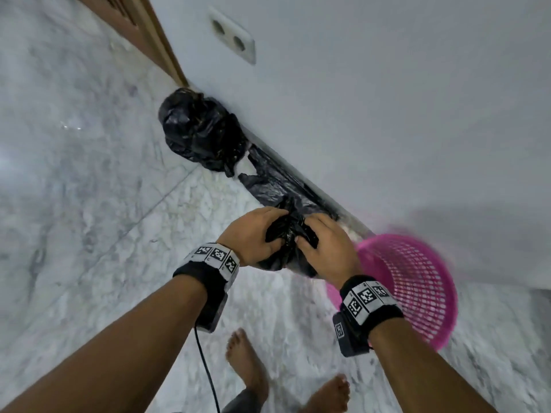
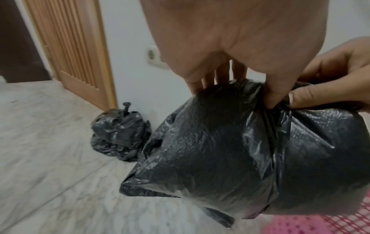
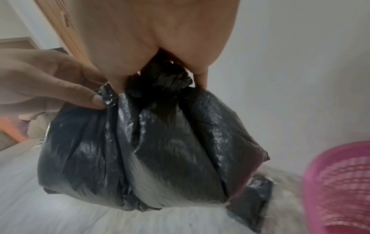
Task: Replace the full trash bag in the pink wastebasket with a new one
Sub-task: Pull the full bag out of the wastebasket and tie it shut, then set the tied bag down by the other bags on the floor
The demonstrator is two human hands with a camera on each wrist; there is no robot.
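Both hands hold a full black trash bag (image 1: 281, 259) (image 2: 220, 150) (image 3: 160, 150) by its gathered top, in the air above the marble floor. My left hand (image 1: 253, 234) (image 2: 220, 47) grips the bunched neck from the left. My right hand (image 1: 328, 242) (image 3: 160, 31) pinches it from the right. The pink mesh wastebasket (image 1: 417, 281) (image 3: 340, 190) is on the floor just right of the bag, against the wall. It looks blurred, and its mesh inside shows bare.
A second, tied black bag (image 1: 199, 126) (image 2: 120, 134) sits on the floor against the wall. A flat black bag (image 1: 268, 177) lies along the skirting. A wall socket (image 1: 234, 37) and a wooden door (image 1: 143, 28) are farther left. My bare feet (image 1: 247, 362) stand below.
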